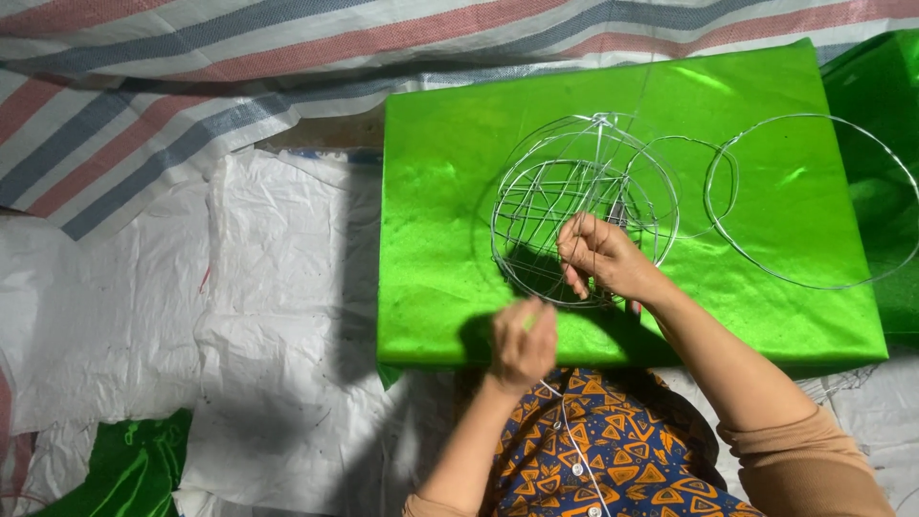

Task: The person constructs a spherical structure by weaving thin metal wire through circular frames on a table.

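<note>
Looks like a makeshift craft workspace on the ground, not a proper workshop. White woven sacking (278, 316) covers the floor, a red-blue-white striped tarp (144, 86) lies behind. A green-wrapped board (450, 191) serves as the work surface, with a wire frame (574, 191) and loose wire rings (814, 201) on it. More green foil (124, 474) lies nearby.

L hand (523, 343) fisted, fingers pinched; R hand (601, 257) curled, fingers bent down; both forearms extended fwd.

I sit over crumpled white woven plastic sheeting (278, 316) covering the floor, a red, blue and white striped tarpaulin (144, 86) beyond, sunlight casting hard shadows.
</note>
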